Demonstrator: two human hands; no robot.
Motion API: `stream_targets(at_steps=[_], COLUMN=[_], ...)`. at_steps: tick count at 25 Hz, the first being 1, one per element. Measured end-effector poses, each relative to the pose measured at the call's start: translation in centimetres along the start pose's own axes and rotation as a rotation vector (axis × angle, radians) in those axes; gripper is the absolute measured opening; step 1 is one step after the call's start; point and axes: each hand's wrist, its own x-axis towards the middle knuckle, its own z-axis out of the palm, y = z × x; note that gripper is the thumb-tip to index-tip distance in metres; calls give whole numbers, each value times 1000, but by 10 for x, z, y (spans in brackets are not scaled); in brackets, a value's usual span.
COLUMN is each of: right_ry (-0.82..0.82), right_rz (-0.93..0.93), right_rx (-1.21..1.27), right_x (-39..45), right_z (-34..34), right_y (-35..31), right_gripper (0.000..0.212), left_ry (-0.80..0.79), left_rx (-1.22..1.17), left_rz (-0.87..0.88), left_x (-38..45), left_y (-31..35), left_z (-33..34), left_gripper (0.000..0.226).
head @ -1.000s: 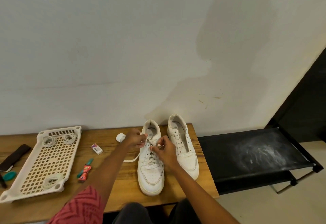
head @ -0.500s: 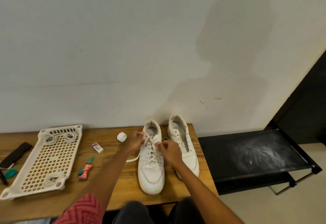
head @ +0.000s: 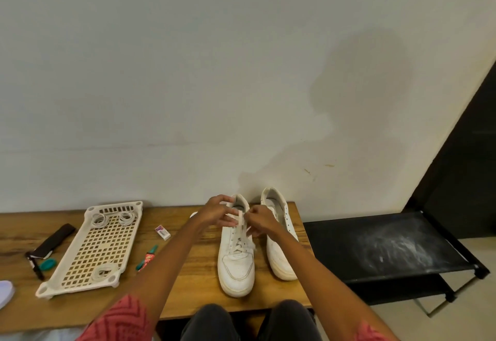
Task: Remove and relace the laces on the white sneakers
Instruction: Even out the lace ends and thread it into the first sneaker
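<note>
Two white sneakers stand side by side on the wooden table, toes toward me. The left sneaker carries a white lace through its eyelets. The right sneaker shows bare eyelets with no lace. Both hands meet over the left sneaker's upper eyelets. My left hand pinches a lace end from the left side. Pinching the lace from the right is my right hand. The lace ends between the fingers are partly hidden.
A cream perforated tray with coiled white laces lies at the left. An eraser, a small red-and-green tube, a black marker, a green cap and a dark strip lie around it. A black rack stands right of the table.
Both hands have risen toward the sneaker's collar and drawn closer together, lifting the lace. The loose lace end that trailed on the table to the left is no longer lying there.
</note>
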Motion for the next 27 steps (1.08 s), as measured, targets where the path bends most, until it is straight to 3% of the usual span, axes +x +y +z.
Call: stream_targets(at_steps=[3,6,11,15,18,21,24,27], right_ry=[8,43,-72,-91,-5,77,61,22], right_rz=[-30,-61,75,96,37,-6,-2,50], right_rx=[-5,-129,-232,-255,-297,-342,-355,-143], right_x=[-10,-14,-17,-17,-16,-13,-9,-14], right_z=[-7,-5,2,10,29,39,34,20], right_y=[-27,-21,23,45,51,56,58,56], right_gripper=[22,21,20,14,25,21,16,16], left_ry=[28,96,-67,-6,66,167,251,317], left_rx=[242,442,563,580,664,545,436,307], left_rz=[-13,-60,-221,-213,-126,-111,-154,-206], left_x=[-11,-19,-32,-25,-20,-10,-3,1], left_y=[9,-7,-49,-71,-79,-88,-89,-89], left_z=[8,5,13,22,32,42,45,49], left_gripper=[26,25,28,19,34,44,38,29])
